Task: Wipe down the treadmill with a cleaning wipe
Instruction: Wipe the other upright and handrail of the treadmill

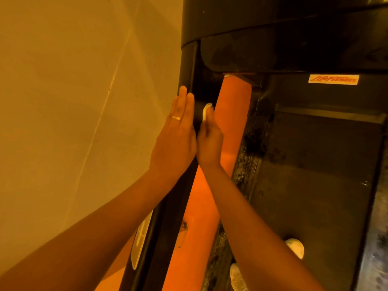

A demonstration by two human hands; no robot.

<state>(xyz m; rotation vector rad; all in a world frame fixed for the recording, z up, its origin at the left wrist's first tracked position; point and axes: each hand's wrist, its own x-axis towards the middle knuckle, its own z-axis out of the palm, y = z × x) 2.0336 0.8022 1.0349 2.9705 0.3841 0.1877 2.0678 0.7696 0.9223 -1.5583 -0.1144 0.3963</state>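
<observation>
head view: the cleaning wipe (pixel 206 111), a small pale wad, sits at the fingertips of the right grip (pixel 210 141), against the inner face of the treadmill's black side rail (pixel 168 227). the right grip is seen edge-on and blurred, its fingers reaching forward along the rail; whether they pinch the wipe or only press it flat to the rail i cannot tell. the left grip (pixel 176 139) lies on the outer face of the same rail, straight across from the right one, fingers spread straight and held together, palm toward the rail, a gold ring (pixel 176 118) on one finger. the two wrists nearly meet over the rail.

the rail runs up into the dark curved housing (pixel 273 22) at the top. to its right lies the treadmill (pixel 315 164) with its dark belt, speckled side strips, and a white label (pixel 333 79) with red lettering on the front cover. an orange strip (pixel 233 106) shows between rail and deck. two pale shoes (pixel 295 247) appear low in the frame, one on the belt and one by its left edge. a plain beige wall (pixel 73 80) fills the left side.
</observation>
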